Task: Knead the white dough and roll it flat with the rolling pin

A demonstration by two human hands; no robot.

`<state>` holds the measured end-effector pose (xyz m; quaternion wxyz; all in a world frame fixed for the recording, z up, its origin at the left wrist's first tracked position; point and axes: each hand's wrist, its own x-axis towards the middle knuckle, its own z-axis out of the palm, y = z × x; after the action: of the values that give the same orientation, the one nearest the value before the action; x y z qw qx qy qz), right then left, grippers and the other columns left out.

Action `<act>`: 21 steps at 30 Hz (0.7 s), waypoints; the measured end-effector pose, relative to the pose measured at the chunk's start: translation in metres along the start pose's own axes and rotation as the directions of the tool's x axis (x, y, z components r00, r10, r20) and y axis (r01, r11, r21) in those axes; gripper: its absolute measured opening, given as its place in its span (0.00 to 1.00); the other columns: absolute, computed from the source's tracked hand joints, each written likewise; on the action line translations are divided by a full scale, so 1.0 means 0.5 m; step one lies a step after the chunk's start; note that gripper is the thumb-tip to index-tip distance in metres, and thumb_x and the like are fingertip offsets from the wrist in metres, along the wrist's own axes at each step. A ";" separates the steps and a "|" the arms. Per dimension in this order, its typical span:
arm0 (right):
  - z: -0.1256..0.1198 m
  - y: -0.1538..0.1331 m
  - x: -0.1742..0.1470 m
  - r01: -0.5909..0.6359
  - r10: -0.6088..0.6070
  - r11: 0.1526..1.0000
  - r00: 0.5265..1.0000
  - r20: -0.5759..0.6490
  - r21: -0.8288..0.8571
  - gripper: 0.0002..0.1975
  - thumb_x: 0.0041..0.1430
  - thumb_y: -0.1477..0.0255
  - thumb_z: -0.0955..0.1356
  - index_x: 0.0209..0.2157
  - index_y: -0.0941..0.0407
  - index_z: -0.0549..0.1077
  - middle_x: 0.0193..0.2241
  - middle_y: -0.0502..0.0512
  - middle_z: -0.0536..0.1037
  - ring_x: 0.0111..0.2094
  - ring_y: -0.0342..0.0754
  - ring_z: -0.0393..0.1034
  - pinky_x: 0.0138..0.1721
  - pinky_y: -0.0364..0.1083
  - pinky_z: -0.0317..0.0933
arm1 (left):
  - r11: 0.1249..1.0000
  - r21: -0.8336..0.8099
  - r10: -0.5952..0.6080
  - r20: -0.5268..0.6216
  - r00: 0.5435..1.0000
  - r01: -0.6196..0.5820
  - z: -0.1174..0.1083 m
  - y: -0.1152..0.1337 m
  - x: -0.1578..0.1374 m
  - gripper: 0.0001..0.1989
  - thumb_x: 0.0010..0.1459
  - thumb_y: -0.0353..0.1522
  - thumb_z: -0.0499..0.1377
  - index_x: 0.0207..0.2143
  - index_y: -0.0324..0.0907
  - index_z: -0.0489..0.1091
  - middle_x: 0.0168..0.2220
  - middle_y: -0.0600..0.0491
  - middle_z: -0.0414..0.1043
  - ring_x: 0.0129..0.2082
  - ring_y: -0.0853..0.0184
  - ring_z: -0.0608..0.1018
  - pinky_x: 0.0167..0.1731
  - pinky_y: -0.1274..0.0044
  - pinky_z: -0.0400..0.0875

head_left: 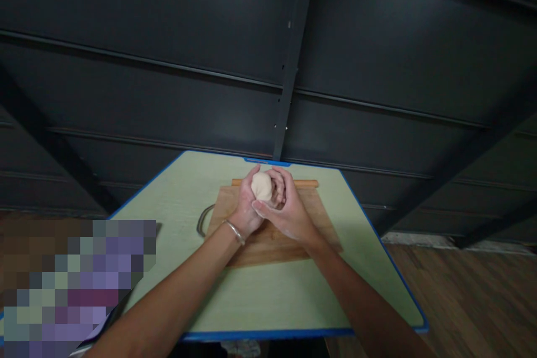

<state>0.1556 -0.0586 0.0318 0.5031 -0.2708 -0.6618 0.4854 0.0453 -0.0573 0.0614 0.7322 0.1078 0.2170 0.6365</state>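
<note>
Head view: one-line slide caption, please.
Left hand and right hand cup a pale dough-like ball over a wooden board on a green table.

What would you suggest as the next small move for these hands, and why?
I would probably lower the dough onto the wooden board: it already looks fairly rounded, the left hand cradles it with the right hand cupped beside it, and the board lies below both hands, with a wooden rod at its far edge.
</note>
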 end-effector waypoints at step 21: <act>-0.008 0.025 0.029 -0.070 0.071 0.998 0.997 0.024 -0.003 0.24 0.41 0.56 0.83 0.38 0.52 0.79 0.37 0.51 0.82 0.41 0.53 0.78 0.47 0.54 0.76 | 0.996 0.046 0.066 0.096 0.993 -0.071 0.011 0.002 -0.028 0.32 0.71 0.51 0.53 0.20 0.41 0.73 0.21 0.48 0.71 0.24 0.61 0.77 0.33 0.68 0.77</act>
<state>0.1527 -0.0401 0.0263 0.4772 -0.2886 -0.6585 0.5053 0.0458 -0.0700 0.0694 0.7165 0.1631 0.1938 0.6499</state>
